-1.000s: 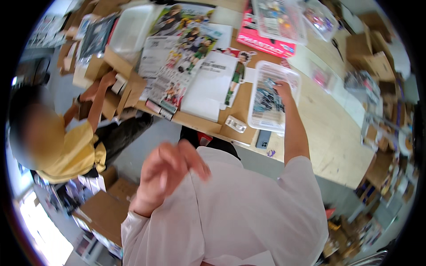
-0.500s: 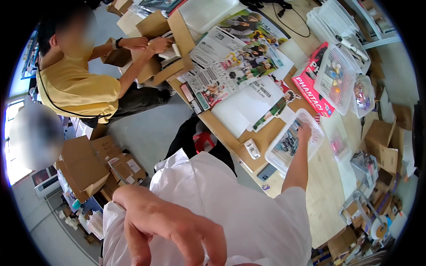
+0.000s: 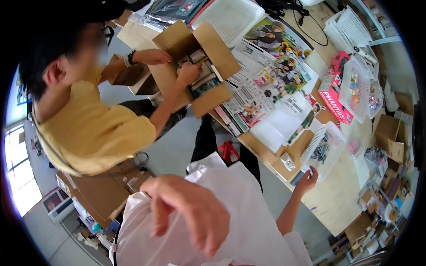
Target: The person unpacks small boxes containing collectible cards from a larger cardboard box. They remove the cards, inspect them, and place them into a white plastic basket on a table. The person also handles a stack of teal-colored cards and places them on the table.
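Observation:
My left hand (image 3: 195,213) hangs close in front of my white shirt, held away from the table. Its fingers are loosely bent and apart, with nothing seen in them. At the table's front edge my right hand (image 3: 307,179) is beside the near corner of a white plastic basket (image 3: 333,160). Its fingers are half curled and look apart, and it covers part of a dark smartphone (image 3: 297,178); whether it touches the phone I cannot tell. Inside the basket lie several small dark packets (image 3: 320,150). A small white object (image 3: 287,161) sits just left of it.
At left, a person in a yellow shirt (image 3: 88,128) reaches both hands into an open cardboard box (image 3: 224,99). Printed posters (image 3: 284,75), a red box (image 3: 335,98) and more white baskets (image 3: 230,20) cover the table. Behind me, cardboard boxes (image 3: 100,195) stand on the floor.
My right hand has come out of the basket to its near corner by the phone. My left hand is still raised at my front. The other person leans closer over the cardboard box.

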Demonstrator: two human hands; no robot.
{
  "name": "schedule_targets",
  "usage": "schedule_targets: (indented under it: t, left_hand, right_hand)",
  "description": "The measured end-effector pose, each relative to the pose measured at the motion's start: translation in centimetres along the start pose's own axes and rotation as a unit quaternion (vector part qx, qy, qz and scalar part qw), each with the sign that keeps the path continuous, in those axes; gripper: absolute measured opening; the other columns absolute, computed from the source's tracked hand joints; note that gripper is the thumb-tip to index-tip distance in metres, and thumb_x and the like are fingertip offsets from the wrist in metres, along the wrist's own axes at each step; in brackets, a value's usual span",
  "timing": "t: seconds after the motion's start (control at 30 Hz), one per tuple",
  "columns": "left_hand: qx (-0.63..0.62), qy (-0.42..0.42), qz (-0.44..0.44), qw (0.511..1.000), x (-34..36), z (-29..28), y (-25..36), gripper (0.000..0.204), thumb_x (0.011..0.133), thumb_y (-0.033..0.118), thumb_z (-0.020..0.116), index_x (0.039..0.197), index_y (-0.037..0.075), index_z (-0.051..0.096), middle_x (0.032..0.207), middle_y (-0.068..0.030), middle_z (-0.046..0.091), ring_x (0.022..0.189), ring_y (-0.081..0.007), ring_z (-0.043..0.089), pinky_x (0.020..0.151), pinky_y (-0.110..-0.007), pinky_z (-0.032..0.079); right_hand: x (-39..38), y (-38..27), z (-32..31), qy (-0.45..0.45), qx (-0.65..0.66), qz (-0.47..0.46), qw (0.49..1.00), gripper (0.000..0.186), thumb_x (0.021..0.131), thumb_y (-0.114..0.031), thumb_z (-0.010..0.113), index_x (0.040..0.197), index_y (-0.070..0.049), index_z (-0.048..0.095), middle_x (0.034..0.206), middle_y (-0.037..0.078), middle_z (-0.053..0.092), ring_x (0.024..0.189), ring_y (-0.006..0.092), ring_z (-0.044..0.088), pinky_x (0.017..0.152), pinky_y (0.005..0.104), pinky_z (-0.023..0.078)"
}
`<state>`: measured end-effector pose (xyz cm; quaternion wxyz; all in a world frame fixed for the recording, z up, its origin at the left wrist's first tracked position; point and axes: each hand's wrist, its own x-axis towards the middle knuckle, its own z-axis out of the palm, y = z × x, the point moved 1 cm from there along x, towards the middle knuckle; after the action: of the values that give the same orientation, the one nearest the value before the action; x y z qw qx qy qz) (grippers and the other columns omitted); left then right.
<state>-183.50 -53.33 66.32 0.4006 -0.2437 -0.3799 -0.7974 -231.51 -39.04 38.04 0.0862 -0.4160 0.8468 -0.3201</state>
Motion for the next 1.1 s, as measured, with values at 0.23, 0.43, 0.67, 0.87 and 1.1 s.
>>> schedule_targets:
  t: [0.23,0.43,0.67,0.87,1.1]
  left_hand:
    - [0.069,0.145,-0.281,0.946,-14.3,-10.0,-2.4,0.046,0.103,0.028,0.065,0.140,0.000,0.056,0.134,-0.0154,0.063,0.123,-0.0307,0.062,0.106,-0.046,0.049]
    - [0.408,0.092,-0.567,0.710,-31.6,-17.4,-18.8,0.042,0.100,0.029,0.068,0.135,0.008,0.058,0.127,-0.0129,0.065,0.123,-0.0288,0.065,0.102,-0.043,0.053]
    - [0.500,-0.119,-0.700,0.497,-53.4,-24.6,-46.1,0.054,0.084,0.020,0.076,0.135,0.006,0.063,0.131,-0.0232,0.066,0.123,-0.0393,0.066,0.094,-0.059,0.057]
    - [0.609,-0.104,-0.633,0.467,-58.4,-31.8,-58.5,0.069,0.087,0.027,0.079,0.148,0.006,0.056,0.149,-0.0266,0.056,0.142,-0.0442,0.052,0.113,-0.061,0.045]
    - [0.637,-0.083,-0.608,0.467,-57.9,-36.2,-58.1,0.071,0.087,0.028,0.080,0.150,0.006,0.055,0.151,-0.0268,0.054,0.143,-0.0448,0.050,0.115,-0.061,0.043]
  right_hand:
    - [-13.9,-10.0,6.0,-0.215,0.066,0.099,0.969,0.015,0.099,0.003,0.063,0.111,0.001,0.073,0.102,0.010,0.076,0.093,0.0171,0.073,0.082,0.0309,0.058]
    - [-16.3,-12.8,12.2,-0.356,0.132,0.009,0.925,0.019,0.094,0.009,0.064,0.107,-0.001,0.073,0.099,0.012,0.074,0.087,0.0217,0.075,0.080,0.0329,0.060]
    - [-15.9,-4.9,15.0,-0.371,0.142,-0.062,0.915,0.019,0.088,0.014,0.063,0.098,0.000,0.072,0.099,0.014,0.075,0.088,0.0261,0.075,0.079,0.0322,0.059]
    - [-14.5,1.9,13.1,-0.289,0.136,-0.022,0.947,0.021,0.082,0.017,0.069,0.096,0.002,0.073,0.099,0.016,0.075,0.086,0.0295,0.075,0.072,0.0335,0.060]
    - [-13.2,5.5,15.9,-0.230,0.151,-0.060,0.960,0.025,0.076,0.018,0.069,0.096,0.003,0.073,0.094,0.017,0.075,0.077,0.0291,0.072,0.066,0.0350,0.059]
